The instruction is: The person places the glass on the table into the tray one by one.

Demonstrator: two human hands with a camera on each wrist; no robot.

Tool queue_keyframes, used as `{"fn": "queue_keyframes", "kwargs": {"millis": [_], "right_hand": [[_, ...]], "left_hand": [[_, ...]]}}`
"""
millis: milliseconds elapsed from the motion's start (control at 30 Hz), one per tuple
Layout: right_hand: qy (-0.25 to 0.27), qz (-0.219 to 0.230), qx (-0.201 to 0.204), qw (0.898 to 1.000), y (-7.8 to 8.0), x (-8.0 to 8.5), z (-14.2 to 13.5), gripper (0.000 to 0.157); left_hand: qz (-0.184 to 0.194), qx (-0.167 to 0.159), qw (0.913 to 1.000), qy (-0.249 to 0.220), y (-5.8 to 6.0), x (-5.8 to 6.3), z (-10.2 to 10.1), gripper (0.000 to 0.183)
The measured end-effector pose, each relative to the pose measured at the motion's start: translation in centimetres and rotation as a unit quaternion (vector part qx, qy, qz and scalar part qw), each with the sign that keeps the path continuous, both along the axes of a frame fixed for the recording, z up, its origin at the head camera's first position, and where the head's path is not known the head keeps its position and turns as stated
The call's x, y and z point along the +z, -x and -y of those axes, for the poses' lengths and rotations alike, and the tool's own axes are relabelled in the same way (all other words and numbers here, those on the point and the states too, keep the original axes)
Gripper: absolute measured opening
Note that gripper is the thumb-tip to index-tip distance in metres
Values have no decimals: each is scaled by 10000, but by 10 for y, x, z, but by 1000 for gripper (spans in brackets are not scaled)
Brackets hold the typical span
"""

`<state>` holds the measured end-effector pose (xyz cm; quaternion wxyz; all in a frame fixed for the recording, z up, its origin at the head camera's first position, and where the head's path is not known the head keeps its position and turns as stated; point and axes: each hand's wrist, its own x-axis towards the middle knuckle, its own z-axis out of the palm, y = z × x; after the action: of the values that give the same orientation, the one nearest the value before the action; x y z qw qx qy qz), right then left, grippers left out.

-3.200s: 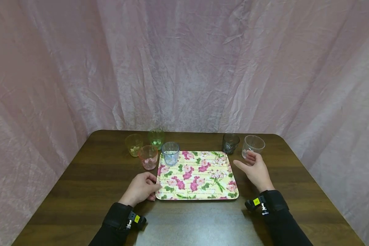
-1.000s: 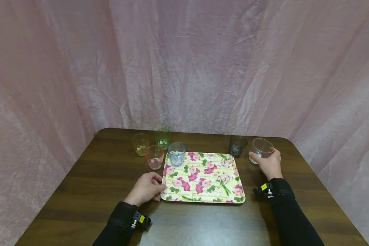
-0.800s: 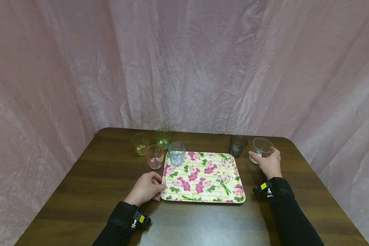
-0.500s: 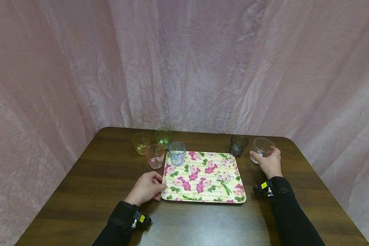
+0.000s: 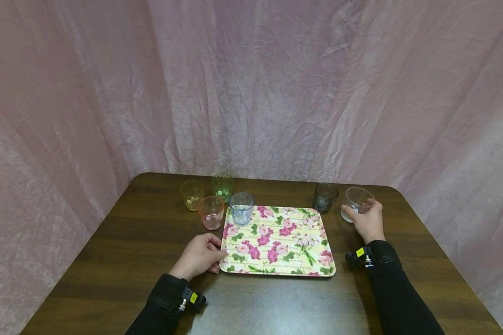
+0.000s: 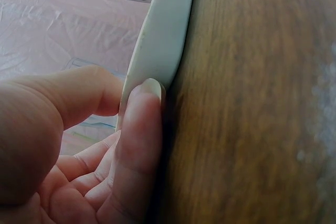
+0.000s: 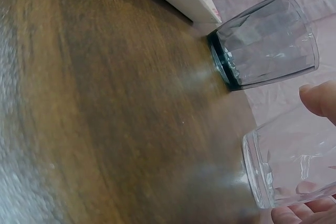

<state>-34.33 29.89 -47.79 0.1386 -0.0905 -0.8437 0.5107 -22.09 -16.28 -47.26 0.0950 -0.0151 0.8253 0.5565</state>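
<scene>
My left hand [image 5: 198, 255] pinches the near left edge of a floral tray [image 5: 272, 237]; in the left wrist view its pale rim [image 6: 165, 40] lies between thumb and finger. To the right of the tray, my right hand [image 5: 370, 224] holds a clear glass [image 5: 352, 199], upright, with the thumb on one side and fingers on the other. The clear glass [image 7: 291, 161] sits at table level in the right wrist view, beside a dark grey glass [image 7: 265, 45]. A blue glass [image 5: 241, 211] stands on the tray's far left corner.
Left of the tray stand a pink glass [image 5: 211, 216], a yellow glass [image 5: 192, 197] and a green glass [image 5: 222, 190]. The wooden table [image 5: 121, 242] has rounded far corners, and a pink curtain [image 5: 251, 93] hangs right behind it.
My right hand has reached forward and to the right and taken hold of the clear glass. The left hand stays on the tray edge. The head view has shifted slightly.
</scene>
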Motion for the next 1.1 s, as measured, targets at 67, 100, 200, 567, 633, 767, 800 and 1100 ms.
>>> {"fn": "queue_keyframes", "kwargs": {"millis": [67,100,200,567,633,767,800,1100], "right_hand": [[-11,6,24,10000,0,1,1,97],[-16,11,36,10000,-1,1,1,97],[-34,-1,56,10000,-2,3,1,97],[-44,2,107,9999,-4,10,-2,97],[-57,14,105,9999,-4,11,-2,98],[-58,36,142,9999,-6,14,-3,99],[-44,40,160,9999,-6,15,-3,100],[-31,45,293,9996,-11,25,-4,102]], "left_hand": [[14,-4,10000,0,0,0,0,22],[18,-1,10000,3,0,1,0,22],[16,-7,10000,4,0,1,0,22],[-28,-107,9999,-93,-1,1,2,23],[-37,-106,9999,-93,-1,1,2,23],[-29,-94,9999,-116,-2,1,1,24],[-28,-94,9999,-118,-2,0,1,24],[-20,-76,9999,-92,-1,0,1,24]]}}
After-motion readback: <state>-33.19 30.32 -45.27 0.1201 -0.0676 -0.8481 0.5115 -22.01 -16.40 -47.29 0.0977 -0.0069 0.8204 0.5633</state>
